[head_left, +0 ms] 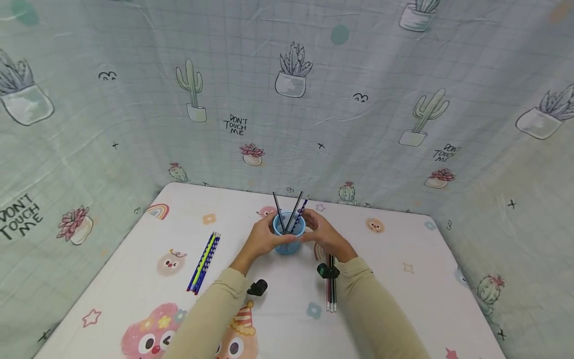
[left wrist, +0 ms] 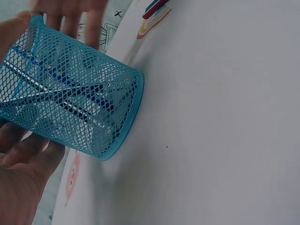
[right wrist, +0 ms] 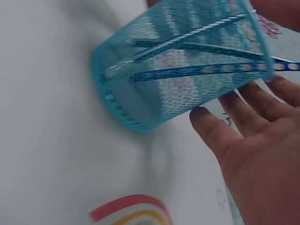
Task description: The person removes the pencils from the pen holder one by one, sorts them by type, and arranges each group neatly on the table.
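A light blue mesh pencil cup (head_left: pixel 287 248) stands near the back of the table, between both hands. My left hand (head_left: pixel 265 237) holds it from the left, thumb across the near side of the rim and fingers along the wall. From the right, my right hand (head_left: pixel 326 234) holds it with the thumb at the front and fingertips (right wrist: pixel 200 114) against the mesh. Inside lean two dark striped pencils (head_left: pixel 294 209) and a blue dotted pencil (head_left: pixel 304 205), their upper ends above the rim. Through the mesh their lower parts show in both wrist views.
Blue and yellow pencils (head_left: pixel 204 263) lie side by side left of the left arm. Dark and red pencils (head_left: pixel 332 294) lie beside the right forearm, partly covered by a black wrist device (head_left: pixel 328 271). A cactus-print cloth (head_left: pixel 269 134) hangs behind the table (head_left: pixel 390 249).
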Motion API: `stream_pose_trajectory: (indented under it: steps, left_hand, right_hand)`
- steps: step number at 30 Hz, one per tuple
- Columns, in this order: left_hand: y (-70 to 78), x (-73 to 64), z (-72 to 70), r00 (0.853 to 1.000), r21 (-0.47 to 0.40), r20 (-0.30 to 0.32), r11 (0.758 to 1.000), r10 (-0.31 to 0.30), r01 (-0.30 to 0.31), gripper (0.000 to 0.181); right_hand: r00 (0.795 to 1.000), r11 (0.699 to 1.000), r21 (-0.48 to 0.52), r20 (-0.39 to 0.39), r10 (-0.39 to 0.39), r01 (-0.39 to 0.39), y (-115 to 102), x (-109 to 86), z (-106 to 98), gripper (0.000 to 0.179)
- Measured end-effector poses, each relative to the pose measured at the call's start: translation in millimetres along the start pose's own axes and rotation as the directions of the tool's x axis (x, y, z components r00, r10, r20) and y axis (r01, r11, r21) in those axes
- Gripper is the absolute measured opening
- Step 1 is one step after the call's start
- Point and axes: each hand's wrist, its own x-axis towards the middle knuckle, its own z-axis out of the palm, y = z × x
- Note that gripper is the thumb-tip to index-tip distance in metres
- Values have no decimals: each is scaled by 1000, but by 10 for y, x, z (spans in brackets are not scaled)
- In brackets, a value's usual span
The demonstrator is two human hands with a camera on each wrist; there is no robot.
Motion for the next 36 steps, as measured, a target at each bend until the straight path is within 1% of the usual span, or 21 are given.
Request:
stream_pose_trajectory:
  steps: [1,3,5,7,8,10,13,15,18,20,22,23,25,29,31,34,36]
  left_hand:
    - [0,3,4,1000,-1,-3,1000,-5,5,78]
    - [1,6,11,1000,-7,-7,1000,-11,11,79]
    - [-2,4,19,1000,-11,-10,1000,-23,23,78]
    - [-1,-5,23,1000,-16,-8,999,-28,28,78]
    - [-1,-7,25,1000,-19,-5,999,-26,26,77]
    - [2,-5,31,1000,-19,0,1000,-20,20,78]
    - [0,1,40,1000,-21,11,1000,-8,9,80]
    - [-7,0,45,1000,-17,13,1000,-5,5,81]
    - [-15,-1,55,1000,-29,22,1000,-8,8,80]
    - [-13,0,62,1000,-32,24,999,-4,5,80]
    - [-9,3,65,1000,-35,21,999,1,0,81]
    - [-5,1,63,1000,-32,17,999,3,-3,81]
    - [-1,-2,55,1000,-26,7,1000,7,-7,81]
    - [0,-16,36,1000,-14,-2,1000,3,-3,83]
    - [-6,-21,30,1000,-11,-1,1000,1,-1,85]
    - [-19,-28,25,1000,-8,0,1000,-7,7,87]
    - [-30,-30,21,1000,-9,-1,1000,-11,11,88]
  right_hand:
    - [1000,1000,13,8,-9,9,-33,12,-34,81]
    - [1000,999,51,-12,-14,15,-117,40,-65,72]
    - [997,997,71,-72,-21,26,-182,89,-57,61]
    - [987,998,59,-162,-9,19,-243,153,-17,54]
    - [977,998,56,-215,-2,15,-266,187,6,52]
    - [949,999,37,-314,7,5,-306,250,51,49]
    - [905,1000,18,-424,24,-18,-359,334,109,46]
    - [886,999,-2,-462,34,-40,-387,374,142,40]
    - [867,997,-38,-497,37,-65,-404,415,166,26]
    - [853,996,-52,-521,29,-65,-415,427,168,17]
    - [839,996,-63,-544,19,-63,-434,436,160,17]
    - [835,996,-68,-550,11,-58,-447,438,156,20]
    - [835,995,-77,-551,4,-56,-473,447,143,24]
    - [845,996,-69,-535,16,-63,-515,460,109,30]
    - [844,995,-72,-536,18,-67,-533,467,86,32]
    - [843,993,-101,-538,-8,-55,-584,479,54,34]
    - [838,990,-130,-545,-27,-53,-639,486,32,33]
